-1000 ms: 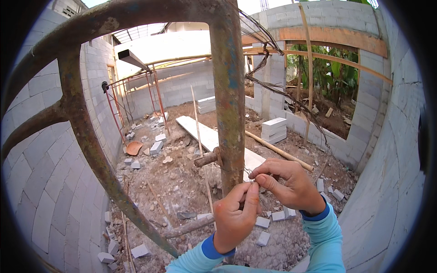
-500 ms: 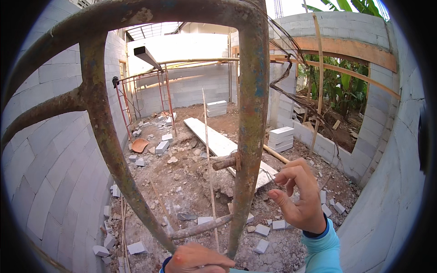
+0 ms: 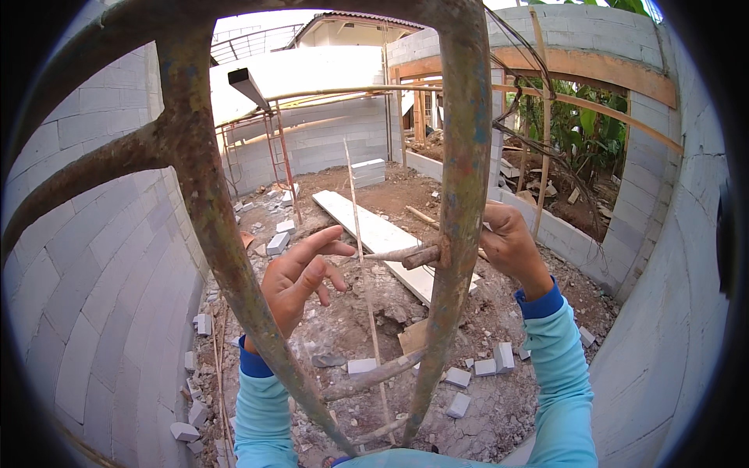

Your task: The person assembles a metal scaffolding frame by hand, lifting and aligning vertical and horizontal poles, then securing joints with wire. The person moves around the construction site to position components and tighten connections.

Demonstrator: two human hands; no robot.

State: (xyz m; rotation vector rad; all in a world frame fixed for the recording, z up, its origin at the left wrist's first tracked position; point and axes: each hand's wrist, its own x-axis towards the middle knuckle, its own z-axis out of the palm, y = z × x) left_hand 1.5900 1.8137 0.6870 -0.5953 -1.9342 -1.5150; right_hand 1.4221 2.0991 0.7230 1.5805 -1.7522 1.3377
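The rusty post (image 3: 466,132) runs twelve to six, its peg (image 3: 421,257) jutting toward nine. Closer to the post, at its three o'clock, the right hand (image 3: 511,246) curls; whether it's pinching anything, I can't tell. The left hand (image 3: 292,287), fingers spread, has the peg at three o'clock. Beyond: a white board (image 3: 386,236).

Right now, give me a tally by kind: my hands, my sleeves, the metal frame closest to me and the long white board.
Hands: 2, left hand and right hand
Light-blue sleeves: 2
Close metal frame: 1
Long white board: 1
Total: 6
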